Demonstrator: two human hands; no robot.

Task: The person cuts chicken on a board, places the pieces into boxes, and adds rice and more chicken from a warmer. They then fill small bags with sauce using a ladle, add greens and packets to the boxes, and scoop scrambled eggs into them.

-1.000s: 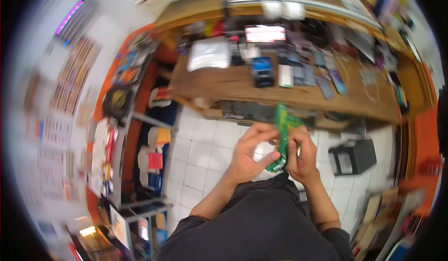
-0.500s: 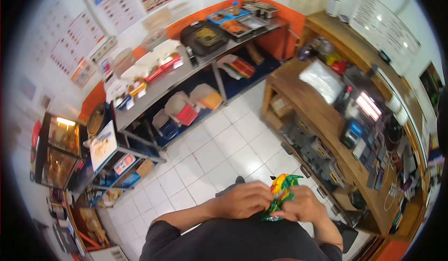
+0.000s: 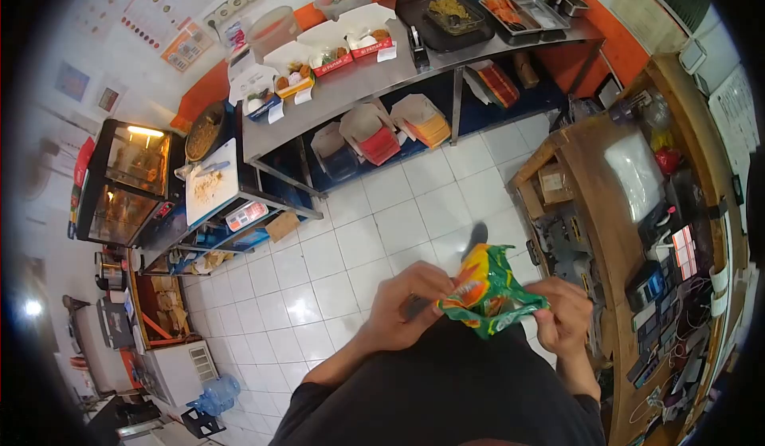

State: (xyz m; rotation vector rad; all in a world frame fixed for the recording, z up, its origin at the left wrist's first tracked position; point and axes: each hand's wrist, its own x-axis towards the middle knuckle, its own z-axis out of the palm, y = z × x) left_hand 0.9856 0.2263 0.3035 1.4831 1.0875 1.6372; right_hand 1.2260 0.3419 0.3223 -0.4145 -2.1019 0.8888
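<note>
A green and yellow snack packet (image 3: 476,280) is held out in front of my black shirt, its torn-looking mouth spread toward me. My left hand (image 3: 408,302) pinches the left edge of that mouth between thumb and fingers. On the opposite edge, my right hand (image 3: 564,316) grips the packet's green rim. What lies inside the packet is mostly hidden; a little brownish stuff may show in the opening.
A steel counter (image 3: 335,99) along the wall bears food boxes (image 3: 331,62), a black tray (image 3: 414,27) and metal pans (image 3: 546,14). At left are a lit display cabinet (image 3: 131,183) and a cutting board (image 3: 209,187). A cluttered wooden desk (image 3: 590,167) stands at right, a water jug (image 3: 215,396) at lower left.
The packet's top has been pulled wide, my hands moving apart with one on each edge. My view has turned, so the counter and desk appear shifted to the right.
</note>
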